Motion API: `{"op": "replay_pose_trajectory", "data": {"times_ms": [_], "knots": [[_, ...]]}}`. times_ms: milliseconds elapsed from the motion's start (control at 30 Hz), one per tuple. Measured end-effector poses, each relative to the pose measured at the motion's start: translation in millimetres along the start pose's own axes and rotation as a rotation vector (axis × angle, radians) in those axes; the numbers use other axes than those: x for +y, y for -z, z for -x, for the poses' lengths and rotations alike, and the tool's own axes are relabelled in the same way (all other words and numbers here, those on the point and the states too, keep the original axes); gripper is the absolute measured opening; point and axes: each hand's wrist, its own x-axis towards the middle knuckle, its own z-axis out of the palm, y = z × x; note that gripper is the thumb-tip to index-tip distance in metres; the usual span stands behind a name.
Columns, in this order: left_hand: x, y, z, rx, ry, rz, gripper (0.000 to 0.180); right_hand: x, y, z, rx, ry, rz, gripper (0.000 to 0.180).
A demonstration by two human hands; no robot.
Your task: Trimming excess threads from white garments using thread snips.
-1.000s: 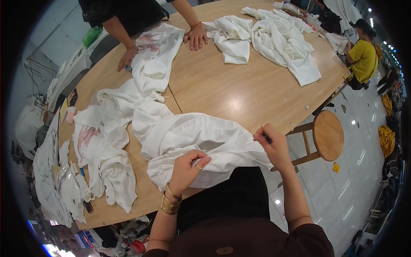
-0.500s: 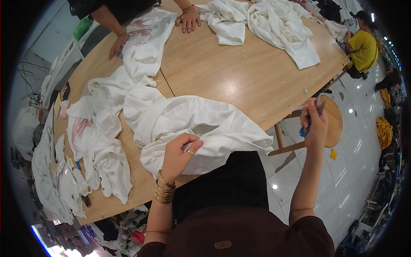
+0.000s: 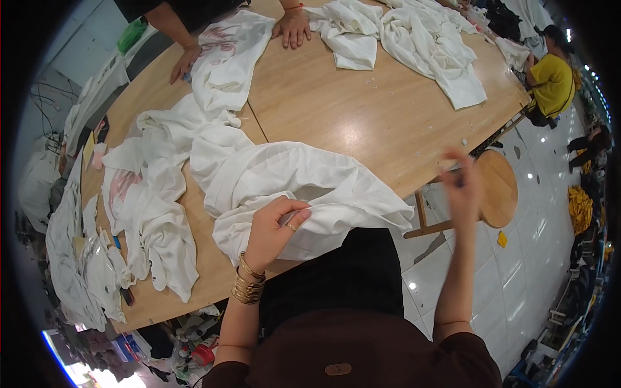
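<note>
My left hand (image 3: 277,226) is closed on the edge of a white garment (image 3: 304,168), thumb and fingers pinching a fold of the cloth. The garment lies bunched across the near side of the table, and its right end hangs past the edge near my lap. Off to the right, above the floor and stool, my right hand (image 3: 460,187) is raised and smeared by motion. A dark bit of the small scissors (image 3: 460,177) shows among its fingers; their blades and blue handles cannot be made out now.
Across the wooden table (image 3: 323,110), a co-worker's hands (image 3: 292,27) rest beside a white printed cloth (image 3: 226,71). More white garments (image 3: 427,52) lie at the far side, others (image 3: 155,213) at the left. A round wooden stool (image 3: 497,187) stands right of the table.
My right hand has shifted slightly left and turned, blurring the scissors that were plainly seen before. My left hand keeps its pinch on the garment. The view has shifted a little.
</note>
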Motion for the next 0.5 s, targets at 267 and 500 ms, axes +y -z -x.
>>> {"op": "replay_pose_trajectory", "data": {"times_ms": [267,500], "knots": [[4,-3,4,-0.009,-0.076,-0.115,0.013,-40,-103,34,-0.787,0.171,-0.274,0.021],[7,-3,12,-0.01,-0.098,-0.124,0.014,-53,-77,24,-0.769,0.245,-0.247,0.015]]}}
